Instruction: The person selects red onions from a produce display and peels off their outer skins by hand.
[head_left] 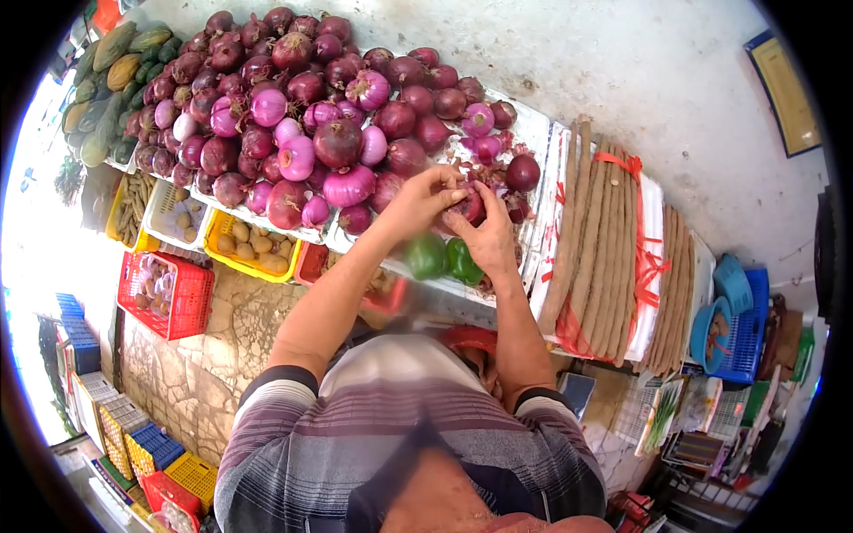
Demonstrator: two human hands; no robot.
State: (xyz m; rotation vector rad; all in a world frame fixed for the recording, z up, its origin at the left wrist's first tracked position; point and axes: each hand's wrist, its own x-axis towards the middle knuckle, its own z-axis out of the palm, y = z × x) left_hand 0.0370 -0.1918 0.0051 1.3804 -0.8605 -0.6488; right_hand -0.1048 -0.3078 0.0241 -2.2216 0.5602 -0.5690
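Note:
Both my hands meet over the right part of the onion heap. A red onion [470,207] sits between them, partly covered by my fingers. My left hand [425,202] has its thumb and forefinger pinched together at the onion's upper side. From the right, my right hand [490,238] curls its fingers round the same onion. Just below the hands lie green peppers [426,257] on the white stand [404,263]. Loose dry onion skins are scattered beside the hands, and another dark red onion [522,172] rests to their right.
A large pile of red onions [293,115] spreads to the left. Long brown tubers [591,240] tied with red ribbon lie right. Below the stand are a yellow crate [253,266] of potatoes and a red crate [169,324]. Blue basins [711,333] stand far right.

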